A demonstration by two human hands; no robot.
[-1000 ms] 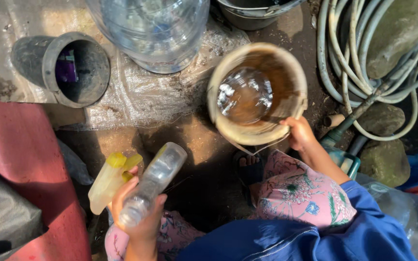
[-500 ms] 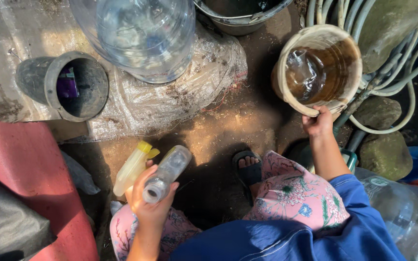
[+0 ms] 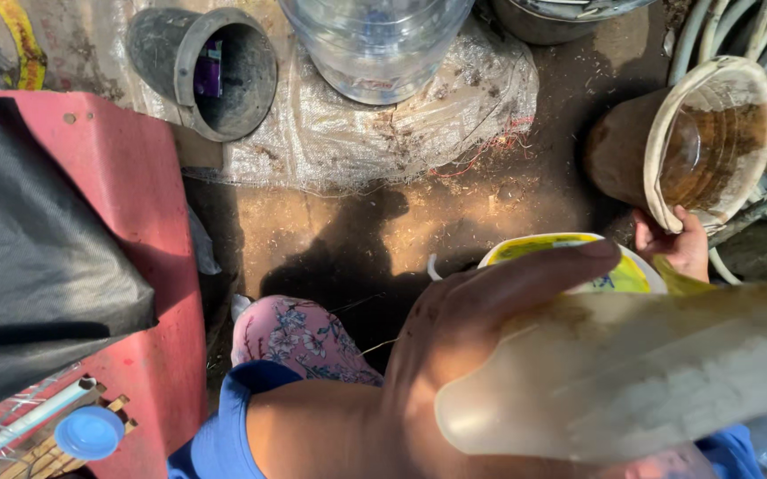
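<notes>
My left hand (image 3: 463,333) is raised close to the camera and grips a translucent, dirty plastic spray bottle (image 3: 632,372), which lies sideways and fills the lower right of the view. My right hand (image 3: 678,247) holds the lower rim of a round brown bucket (image 3: 658,151). The bucket is tilted on its side, with muddy water inside. Just under the hands a white and yellow round container (image 3: 579,253) shows partly behind my fingers. My knee in flowered cloth (image 3: 299,341) is below.
A big clear water jug (image 3: 375,44) stands on a plastic sheet (image 3: 419,124) at the top. A grey pot (image 3: 224,71) lies on its side. Red board (image 3: 135,222) under black cloth (image 3: 29,266) at left. Hoses (image 3: 756,27) coil at the right. Bare dirt ground (image 3: 490,204).
My left hand has lifted the spray bottle up close to the camera. My right hand has carried the bucket right and tipped it further. The view has shifted.
</notes>
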